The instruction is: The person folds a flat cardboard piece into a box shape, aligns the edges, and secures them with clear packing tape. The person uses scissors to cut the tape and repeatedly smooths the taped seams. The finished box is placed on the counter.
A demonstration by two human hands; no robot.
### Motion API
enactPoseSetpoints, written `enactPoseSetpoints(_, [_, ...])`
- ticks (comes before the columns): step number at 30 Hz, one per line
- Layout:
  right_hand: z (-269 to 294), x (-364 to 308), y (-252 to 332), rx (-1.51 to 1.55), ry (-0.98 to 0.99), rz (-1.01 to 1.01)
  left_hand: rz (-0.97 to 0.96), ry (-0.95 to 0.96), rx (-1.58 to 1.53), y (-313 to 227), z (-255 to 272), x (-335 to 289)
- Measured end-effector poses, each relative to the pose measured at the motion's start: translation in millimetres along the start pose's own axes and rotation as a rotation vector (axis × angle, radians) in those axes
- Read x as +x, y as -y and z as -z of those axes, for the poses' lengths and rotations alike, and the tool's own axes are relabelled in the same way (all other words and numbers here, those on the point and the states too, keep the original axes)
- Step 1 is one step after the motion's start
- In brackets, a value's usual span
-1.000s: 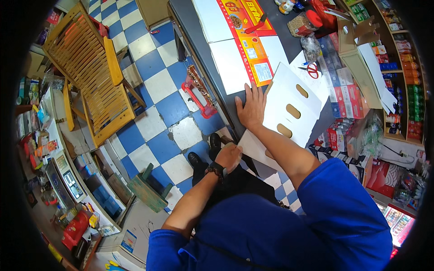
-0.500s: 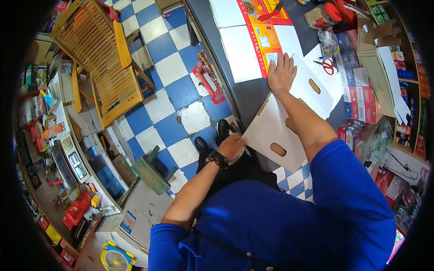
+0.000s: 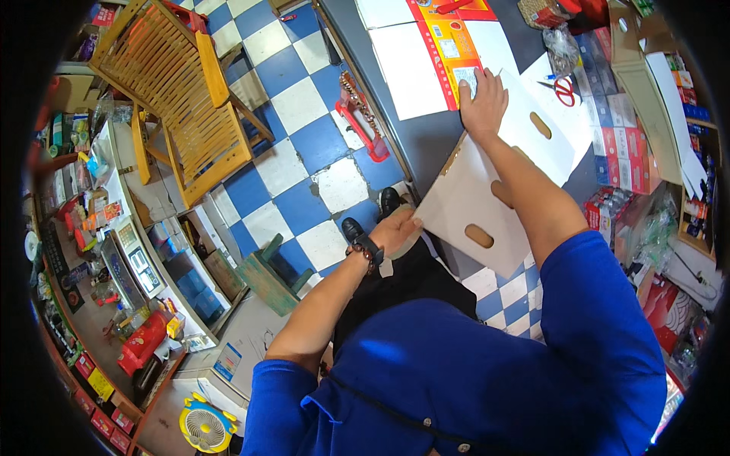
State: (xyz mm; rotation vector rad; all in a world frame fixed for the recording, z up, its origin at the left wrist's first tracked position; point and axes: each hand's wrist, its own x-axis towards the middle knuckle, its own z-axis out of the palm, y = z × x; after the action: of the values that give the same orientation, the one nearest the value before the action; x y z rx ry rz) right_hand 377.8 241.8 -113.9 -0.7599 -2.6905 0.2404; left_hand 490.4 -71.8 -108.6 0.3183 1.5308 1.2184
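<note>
A white cardboard panel (image 3: 456, 199) lies slantwise at the near end of the dark grey worktop (image 3: 414, 144), and its lower corner reaches out over the edge. One oval hole in it is seen whole; another is partly hidden by the right forearm. The left hand (image 3: 391, 230) is at the panel's left corner, with fingers bent and tips meeting this corner; I cannot tell whether they pinch it. Under this hand a pale piece (image 3: 411, 246) is visible, but its kind is not clear. The right hand (image 3: 484, 102) is laid flat, its fingers spread, where the end of a red and yellow printed cardboard strip (image 3: 449, 53) meets the white cardboard.

Beside the right forearm, a second white panel (image 3: 544, 156) with oval holes is lying. Beyond it are red-handled scissors (image 3: 563, 92), a clear plastic bag (image 3: 561, 52) and a jar (image 3: 540, 13) at the upper edge. To the right stand small red, white and blue boxes (image 3: 623, 159).

Farther off, on the blue and white tiled floor (image 3: 340, 186), there are a slatted wooden chair (image 3: 171, 91) and a green wooden stool (image 3: 266, 277). At lower left is a yellow and blue fan (image 3: 205, 429).
</note>
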Motion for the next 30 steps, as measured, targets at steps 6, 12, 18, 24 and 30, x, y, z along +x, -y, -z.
enactPoseSetpoints(6, [41,-70,-8,0.295,-0.035,0.132,-0.047,-0.094,0.146,2,-5,-1])
enactPoseSetpoints(12, [140,-218,27,0.313,0.332,0.313,-0.048,-0.028,-0.051,-20,-8,-20])
enactPoseSetpoints(18, [223,-244,52,0.19,0.279,0.297,-0.294,-0.023,0.157,-84,-20,-57])
enactPoseSetpoints(24, [262,-223,55,0.222,-0.039,0.279,-0.548,-0.039,0.404,-158,-44,-91])
enactPoseSetpoints(30, [315,-220,64,0.288,-0.216,0.266,-0.71,-0.023,0.453,-225,-66,-125])
